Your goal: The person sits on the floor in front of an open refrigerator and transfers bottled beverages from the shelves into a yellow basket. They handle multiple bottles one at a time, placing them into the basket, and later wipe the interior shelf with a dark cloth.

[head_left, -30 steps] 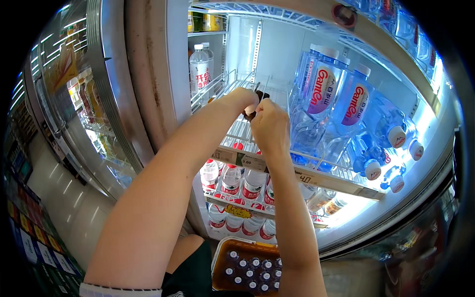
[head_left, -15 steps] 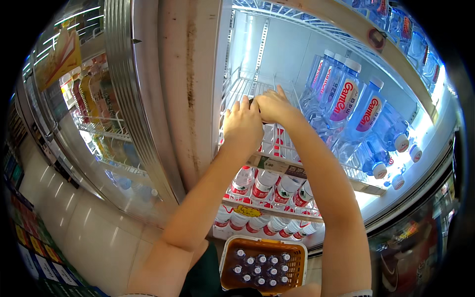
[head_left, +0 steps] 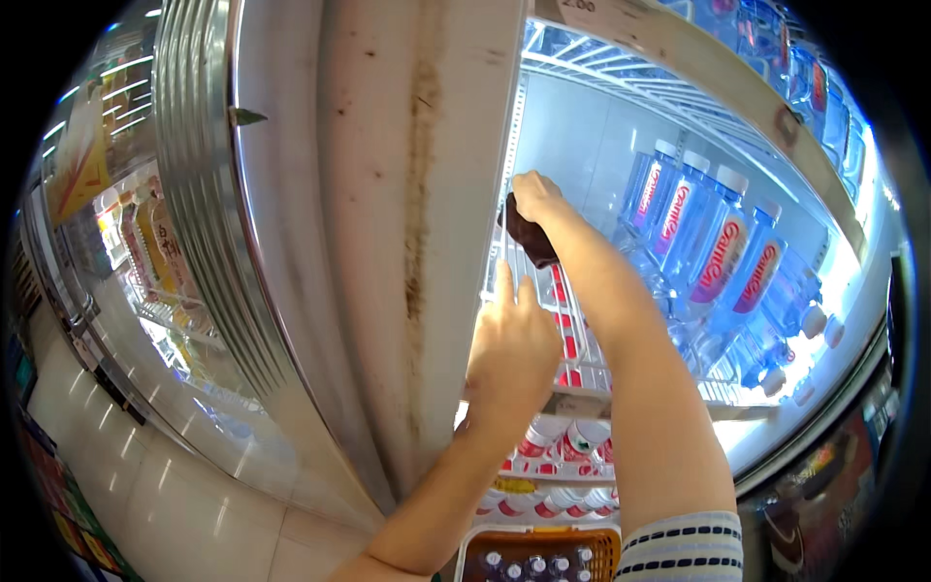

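Inside the open drinks fridge, my right hand is closed on a dark brown cloth that hangs below its fingers over the white wire shelf. Nearer to me, my left hand is beside the fridge's side post, its fingers stretched forward and nothing visible in them. Its palm side is hidden. On the right of the same shelf stand several clear blue water bottles with white caps, while others lie tilted with their caps toward the front. My right forearm hides part of the shelf.
A wide, stained post rises left of the opening, beside a glass door with a ribbed metal edge. Red-and-white labelled bottles fill the lower shelves. Below sits an orange basket of capped bottles. More bottles line the upper shelf.
My left hand has drawn back from beside the right and come lower. More of the dark cloth now shows under my right hand. The view has shifted, bringing the post closer.
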Available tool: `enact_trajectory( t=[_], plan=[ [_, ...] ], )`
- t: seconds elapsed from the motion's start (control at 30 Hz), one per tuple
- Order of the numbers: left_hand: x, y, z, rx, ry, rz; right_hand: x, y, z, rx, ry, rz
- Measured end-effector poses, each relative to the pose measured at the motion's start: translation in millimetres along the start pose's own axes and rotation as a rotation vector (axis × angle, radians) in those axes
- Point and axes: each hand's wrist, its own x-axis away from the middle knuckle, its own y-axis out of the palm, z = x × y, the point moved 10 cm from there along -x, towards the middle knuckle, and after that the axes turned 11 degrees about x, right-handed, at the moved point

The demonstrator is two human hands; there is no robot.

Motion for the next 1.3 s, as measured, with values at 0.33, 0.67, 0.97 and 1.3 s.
enact_trajectory(
  t=[0.33,0.67,0.97,1.3],
  plan=[
    [4,1,-22,-0.062,-0.209,-0.056,-27,95,-39,-0.051,-0.181,-0.449],
    [4,1,-19,0.029,-0.287,-0.077,10,71,-36,-0.153,-0.3,-0.541],
    [1,-27,-10,0.115,-0.184,0.178,62,74,-50,-0.246,-0.293,-0.681],
    [5,-36,-18,0.469,-0.224,0.337,194,-42,-69,-0.406,-0.621,-0.532]
  ],
)
